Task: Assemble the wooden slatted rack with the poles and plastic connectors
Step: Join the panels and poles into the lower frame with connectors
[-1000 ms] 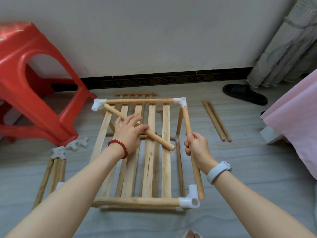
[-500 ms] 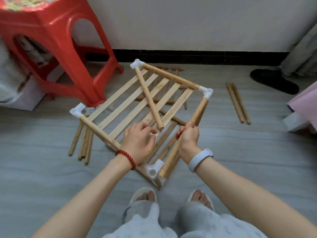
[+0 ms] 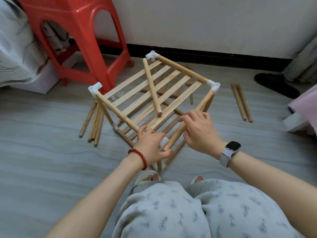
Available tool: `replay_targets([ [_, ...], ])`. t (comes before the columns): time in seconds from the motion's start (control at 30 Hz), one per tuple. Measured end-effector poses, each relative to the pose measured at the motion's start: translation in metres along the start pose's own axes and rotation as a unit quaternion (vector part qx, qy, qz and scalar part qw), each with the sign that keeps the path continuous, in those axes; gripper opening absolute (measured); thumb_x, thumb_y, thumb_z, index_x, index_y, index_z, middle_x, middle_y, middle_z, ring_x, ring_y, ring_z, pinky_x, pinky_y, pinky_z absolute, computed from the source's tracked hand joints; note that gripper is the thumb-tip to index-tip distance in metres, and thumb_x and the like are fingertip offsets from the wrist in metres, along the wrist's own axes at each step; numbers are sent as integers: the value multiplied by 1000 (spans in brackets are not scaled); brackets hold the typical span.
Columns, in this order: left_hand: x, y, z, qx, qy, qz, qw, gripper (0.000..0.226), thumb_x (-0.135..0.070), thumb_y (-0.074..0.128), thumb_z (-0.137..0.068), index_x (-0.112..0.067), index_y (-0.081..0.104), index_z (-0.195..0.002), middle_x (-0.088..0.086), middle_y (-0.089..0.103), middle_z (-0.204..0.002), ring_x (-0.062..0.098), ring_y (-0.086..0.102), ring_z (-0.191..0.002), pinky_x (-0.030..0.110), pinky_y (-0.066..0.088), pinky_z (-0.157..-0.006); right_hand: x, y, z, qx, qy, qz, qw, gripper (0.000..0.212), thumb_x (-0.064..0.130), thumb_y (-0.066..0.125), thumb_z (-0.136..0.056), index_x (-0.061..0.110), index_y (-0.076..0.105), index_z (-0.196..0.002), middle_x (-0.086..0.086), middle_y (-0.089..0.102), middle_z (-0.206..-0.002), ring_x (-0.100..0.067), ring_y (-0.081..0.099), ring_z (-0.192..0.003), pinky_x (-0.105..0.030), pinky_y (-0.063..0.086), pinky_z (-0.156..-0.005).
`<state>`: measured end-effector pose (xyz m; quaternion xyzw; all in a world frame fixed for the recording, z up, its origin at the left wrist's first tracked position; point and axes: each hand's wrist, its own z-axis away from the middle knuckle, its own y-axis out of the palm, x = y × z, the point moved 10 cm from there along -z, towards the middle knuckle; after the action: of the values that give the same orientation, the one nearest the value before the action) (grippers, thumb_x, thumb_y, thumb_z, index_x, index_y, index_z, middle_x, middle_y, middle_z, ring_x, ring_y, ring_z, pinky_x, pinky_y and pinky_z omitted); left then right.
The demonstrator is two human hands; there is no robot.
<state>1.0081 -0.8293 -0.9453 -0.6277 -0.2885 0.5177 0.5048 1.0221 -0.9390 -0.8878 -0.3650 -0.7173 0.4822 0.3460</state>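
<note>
The rack [image 3: 151, 93] stands on the floor [image 3: 42, 152] at 12 o'clock from the person, turned so that one corner points toward the feet; a second earlier it lay square to the wall. The left hand [image 3: 151, 148] has released the loose pole [image 3: 151, 87], which now rests unheld across the top slats, and has moved to the near corner connector [image 3: 164, 141], which its fingers grip. The right hand [image 3: 199, 133] has slid along the side pole [image 3: 188, 122] and rests over it, fingers loosely curved; whether it grips cannot be determined. Judgement: the near corner joint is being seated before the loose pole is fitted. Spare poles [image 3: 241, 102] lie at 2 o'clock, further poles [image 3: 93, 122] at 10 o'clock.
</note>
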Motion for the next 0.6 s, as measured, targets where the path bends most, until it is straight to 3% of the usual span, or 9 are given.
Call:
replay_targets([
  [0.07,5,0,-1,2,8,-8,1000,45,-58,56,-77,-24,58,-107,-19,42,-66,13,47,-104,29,2,-102,30,29,7,128,-126,34,983,28,19,56,-79,15,61,-107,-3,59,-103,-24,54,-103,-53,29,-102],
  [0.13,8,-1,-1,5,14,-7,1000,45,-57,58,-77,-25,59,-108,-14,48,-73,12,46,-106,29,1,-102,36,54,9,212,-156,82,961,28,33,48,-89,20,56,-113,0,55,-107,-21,49,-107,-50,18,-110],
  [0.23,12,-2,-2,10,15,-4,1000,44,-57,58,-78,-26,58,-109,-11,51,-77,12,46,-105,32,3,-104,43,68,0,238,-194,101,946,32,45,39,-95,22,51,-114,-1,53,-105,-23,50,-103,-43,27,-102],
  [0.33,25,-5,0,34,18,-17,999,49,-61,56,-78,-27,56,-114,-12,50,-84,12,44,-110,33,2,-107,56,74,-8,228,-245,113,935,27,41,37,-98,23,47,-115,0,55,-102,-22,52,-97,-40,36,-85],
  [0.47,45,-9,10,76,34,-39,996,63,-65,54,-76,-25,52,-125,-10,59,-101,8,36,-120,35,-12,-108,76,85,-9,217,-260,92,936,26,38,35,-99,20,47,-112,-1,57,-100,-23,55,-93,-38,38,-78],
  [0.53,53,-12,16,72,29,-66,995,61,-67,50,-76,-24,54,-120,-11,57,-103,7,35,-122,40,-14,-108,81,90,-14,218,-259,85,937,27,40,34,-99,20,48,-110,1,58,-101,-21,56,-93,-37,40,-79],
  [0.6,56,-17,23,44,25,-101,994,52,-69,43,-77,-25,56,-101,-13,47,-95,9,36,-119,41,-12,-107,83,90,-18,213,-256,76,940,28,42,34,-98,20,49,-104,2,58,-100,-20,57,-92,-36,40,-78],
])
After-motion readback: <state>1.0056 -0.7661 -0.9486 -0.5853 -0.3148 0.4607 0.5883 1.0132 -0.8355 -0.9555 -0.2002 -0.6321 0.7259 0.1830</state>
